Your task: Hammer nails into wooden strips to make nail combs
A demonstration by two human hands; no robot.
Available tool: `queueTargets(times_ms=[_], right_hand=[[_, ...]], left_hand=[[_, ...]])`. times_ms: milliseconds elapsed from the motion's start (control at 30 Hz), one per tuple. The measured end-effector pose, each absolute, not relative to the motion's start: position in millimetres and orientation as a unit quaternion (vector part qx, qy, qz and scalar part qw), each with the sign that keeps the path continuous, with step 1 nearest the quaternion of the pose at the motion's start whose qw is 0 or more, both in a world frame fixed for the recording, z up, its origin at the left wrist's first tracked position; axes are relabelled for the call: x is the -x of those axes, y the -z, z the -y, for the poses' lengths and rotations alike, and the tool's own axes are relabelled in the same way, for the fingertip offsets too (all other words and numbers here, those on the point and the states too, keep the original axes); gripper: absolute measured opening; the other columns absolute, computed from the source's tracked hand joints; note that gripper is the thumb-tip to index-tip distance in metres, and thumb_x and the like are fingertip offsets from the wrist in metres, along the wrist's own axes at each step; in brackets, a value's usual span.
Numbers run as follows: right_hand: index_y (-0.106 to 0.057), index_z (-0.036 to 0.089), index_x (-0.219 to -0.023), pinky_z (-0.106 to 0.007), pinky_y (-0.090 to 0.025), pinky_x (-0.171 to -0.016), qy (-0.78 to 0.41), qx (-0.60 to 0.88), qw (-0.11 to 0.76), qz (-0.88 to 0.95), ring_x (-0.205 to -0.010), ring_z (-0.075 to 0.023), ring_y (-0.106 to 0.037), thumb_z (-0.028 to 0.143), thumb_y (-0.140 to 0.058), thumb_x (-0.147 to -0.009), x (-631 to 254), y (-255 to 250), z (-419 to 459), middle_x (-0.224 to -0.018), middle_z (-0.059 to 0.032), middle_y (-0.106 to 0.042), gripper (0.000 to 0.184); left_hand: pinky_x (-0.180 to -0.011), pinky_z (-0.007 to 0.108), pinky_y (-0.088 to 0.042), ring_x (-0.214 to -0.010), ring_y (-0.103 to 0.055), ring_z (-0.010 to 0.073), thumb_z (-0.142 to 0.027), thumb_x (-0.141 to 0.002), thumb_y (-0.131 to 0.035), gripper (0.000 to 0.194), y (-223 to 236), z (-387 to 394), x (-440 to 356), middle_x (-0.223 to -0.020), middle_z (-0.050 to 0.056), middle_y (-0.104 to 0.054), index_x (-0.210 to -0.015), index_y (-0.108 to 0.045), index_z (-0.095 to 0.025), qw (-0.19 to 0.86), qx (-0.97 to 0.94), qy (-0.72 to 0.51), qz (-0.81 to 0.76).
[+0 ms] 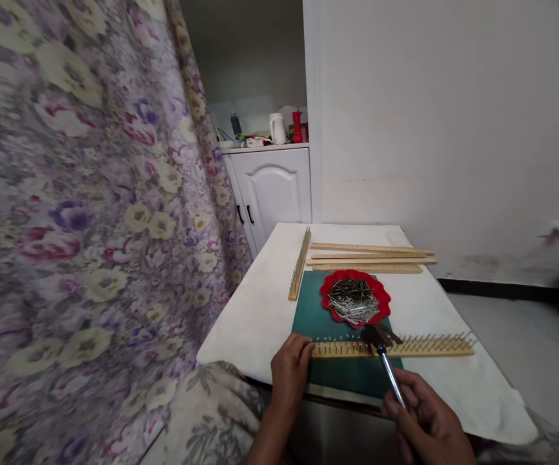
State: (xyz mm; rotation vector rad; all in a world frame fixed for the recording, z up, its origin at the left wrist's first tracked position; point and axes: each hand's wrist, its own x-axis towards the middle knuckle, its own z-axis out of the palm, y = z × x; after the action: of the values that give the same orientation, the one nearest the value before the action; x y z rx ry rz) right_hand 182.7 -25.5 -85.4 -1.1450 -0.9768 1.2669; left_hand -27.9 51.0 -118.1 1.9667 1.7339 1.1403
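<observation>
A wooden strip (434, 350) studded with a row of upright nails lies across the green mat (347, 381) near the table's front edge. My left hand (290, 361) is closed around the strip's left end, thumb and fingers pressed together there. In my right hand (422, 413) is a claw hammer (390, 371), gripped by its metal shaft. The hammer's dark head is over the middle of the strip, among the nails; I cannot tell whether it touches them. Just behind the strip, a red scalloped dish (328, 290) holds a heap of loose nails (354, 300).
Several bare wooden strips (366, 260) lie at the back of the white-covered table (255, 310). Another nailed strip (299, 265) lies lengthwise at the back left. A floral curtain (115, 194) hangs on the left, and a white cabinet (274, 187) stands behind.
</observation>
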Motion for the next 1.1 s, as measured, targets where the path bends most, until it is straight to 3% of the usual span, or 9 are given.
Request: queueTargets(times_ms=[233, 400, 567, 933, 1100], right_hand=[[-0.053, 0.02, -0.095, -0.015, -0.025, -0.031, -0.616, 0.438, 0.439, 0.485, -0.032, -0.0055, -0.04, 0.042, -0.062, -0.077, -160.1, 79.7, 7.4, -0.059, 0.0049, -0.062, 0.03], [-0.055, 0.021, -0.091, -0.018, -0.039, -0.042, -0.592, 0.415, 0.424, 0.545, -0.055, -0.0135, -0.057, 0.029, -0.058, -0.078, -138.6, 72.9, -5.9, -0.061, 0.0046, -0.06, 0.016], [-0.053, 0.022, -0.093, -0.016, -0.032, -0.032, -0.596, 0.425, 0.401, 0.551, -0.038, -0.0087, -0.043, 0.034, -0.055, -0.078, -128.4, 76.2, -10.4, -0.06, 0.0069, -0.057, 0.019], [-0.056, 0.019, -0.089, -0.017, -0.031, -0.035, -0.567, 0.444, 0.396, 0.57, -0.042, -0.0095, -0.044, 0.03, -0.056, -0.077, -128.3, 69.5, -8.7, -0.059, 0.0048, -0.059, 0.016], [-0.056, 0.02, -0.096, -0.017, -0.031, -0.036, -0.583, 0.428, 0.405, 0.559, -0.039, -0.0073, -0.041, 0.031, -0.057, -0.078, -130.6, 64.6, -6.7, -0.064, 0.0043, -0.061, 0.021]], left_hand=[[-0.068, 0.022, -0.043, -0.076, -0.058, 0.0138, -0.026, -0.087, -0.047, 0.02, 121.2, -52.3, 28.3, -0.077, 0.001, -0.061, -0.077, -0.064, -0.02, 0.137, -0.691, -0.379, -0.6], [-0.065, 0.021, -0.041, -0.073, -0.057, 0.0133, -0.023, -0.085, -0.047, 0.018, 124.6, -53.0, 29.7, -0.075, 0.0, -0.06, -0.075, -0.06, -0.02, 0.14, -0.689, -0.367, -0.609], [-0.06, 0.021, -0.037, -0.068, -0.054, 0.013, -0.021, -0.083, -0.048, 0.017, 128.4, -53.7, 30.0, -0.07, -0.001, -0.056, -0.067, -0.055, -0.019, 0.134, -0.683, -0.359, -0.622], [-0.061, 0.022, -0.037, -0.068, -0.053, 0.013, -0.02, -0.082, -0.048, 0.018, 129.1, -54.7, 31.3, -0.069, -0.002, -0.055, -0.066, -0.056, -0.019, 0.141, -0.68, -0.37, -0.617], [-0.062, 0.022, -0.04, -0.07, -0.056, 0.0132, -0.02, -0.082, -0.049, 0.017, 131.2, -55.0, 30.7, -0.072, -0.001, -0.059, -0.071, -0.061, -0.019, 0.145, -0.678, -0.382, -0.612]])
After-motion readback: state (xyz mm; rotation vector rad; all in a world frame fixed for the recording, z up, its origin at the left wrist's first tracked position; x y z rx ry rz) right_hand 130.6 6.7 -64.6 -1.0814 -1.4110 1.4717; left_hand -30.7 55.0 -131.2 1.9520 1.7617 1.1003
